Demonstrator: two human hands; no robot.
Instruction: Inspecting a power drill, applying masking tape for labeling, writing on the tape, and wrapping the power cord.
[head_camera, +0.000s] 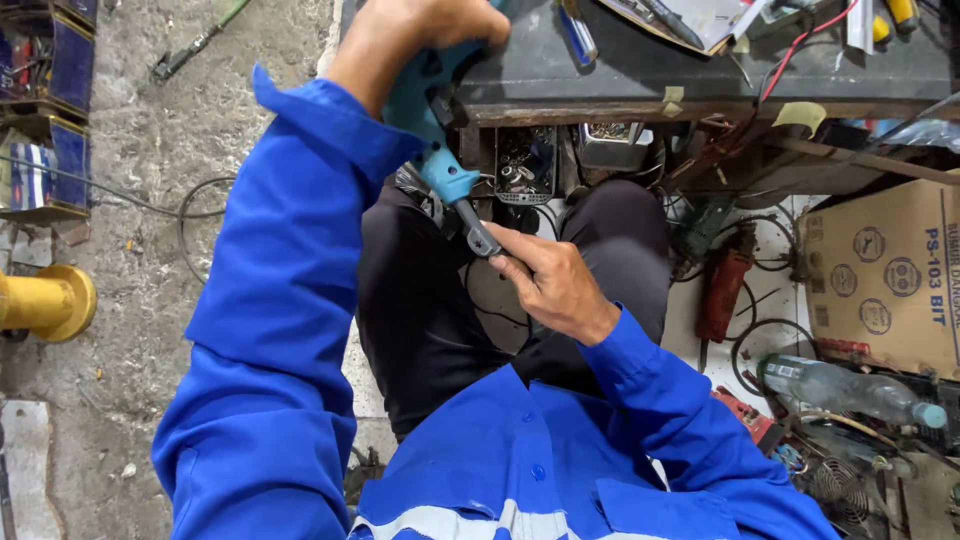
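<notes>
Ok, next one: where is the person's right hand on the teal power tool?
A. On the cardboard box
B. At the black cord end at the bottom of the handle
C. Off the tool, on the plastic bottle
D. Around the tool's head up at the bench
B: the right hand pinches the black cord end of the teal power tool, while the left hand grips its upper part by the bench.

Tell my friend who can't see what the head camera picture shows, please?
A person in blue sleeves holds a teal power tool over their lap, left hand gripping its body and right hand pinching the black cord end. A dark workbench is ahead, with a cardboard box and plastic bottle on the right.
</notes>
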